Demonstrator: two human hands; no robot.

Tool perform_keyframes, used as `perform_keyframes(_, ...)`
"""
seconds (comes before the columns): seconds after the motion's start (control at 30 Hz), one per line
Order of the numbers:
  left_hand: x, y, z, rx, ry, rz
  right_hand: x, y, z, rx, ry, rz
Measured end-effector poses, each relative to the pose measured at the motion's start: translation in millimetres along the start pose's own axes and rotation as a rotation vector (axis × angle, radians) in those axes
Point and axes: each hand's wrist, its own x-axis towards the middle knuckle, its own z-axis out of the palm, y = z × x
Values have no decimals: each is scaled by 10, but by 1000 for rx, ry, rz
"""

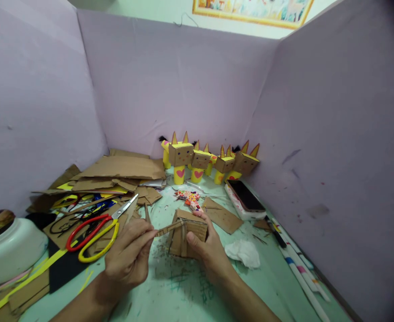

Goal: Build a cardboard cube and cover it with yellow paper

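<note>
My right hand (pixel 210 246) grips a small brown cardboard box (pixel 175 241), with the thumb on its near side and fingers over the top. Around the box runs a narrow cardboard strip (pixel 170 228), one end of which sticks out to the left. That end is pinched between the thumb and fingers of my left hand (pixel 130 252). Left of my left hand lie scissors (pixel 111 217) with one red and one yellow handle, blades apart. A crumpled white tissue (pixel 243 253) rests right of my right hand.
Cardboard animal figures (pixel 180 156) with yellow bodies stand at the back. Stacked cardboard sheets (pixel 119 165) fill the back left. A phone (pixel 246 195) lies on a white box at the right, near several white tubes (pixel 301 268). A white pot-like object (pixel 12 250) is at far left.
</note>
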Motion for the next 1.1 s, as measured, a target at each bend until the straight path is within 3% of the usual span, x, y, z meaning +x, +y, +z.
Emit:
perform_keyframes(0.33,-25,-98,-43,10,-96,-29,-15,-48,-39,-68,-87,1)
perform_keyframes(0.47,-11,-172,-18,-30,-101,-130,-28,-51,-36,-142,-86,-23)
perform_keyframes(0.63,-53,-230,12,-43,-219,-246,-32,-76,-21,-90,-60,35)
perform_keyframes(0.73,-72,-156,1,39,-187,-234,-33,-91,-6,54,-18,147)
perform_keyframes(0.83,-61,5,-11,2,-111,-84,-37,-84,18,134,2,176)
perform_keyframes(0.9,-46,130,-1,-106,-151,-3,-42,-64,35,139,26,142)
perform_keyframes(1.1,-22,357,116,13,-299,-189,-94,19,81,-82,136,-70)
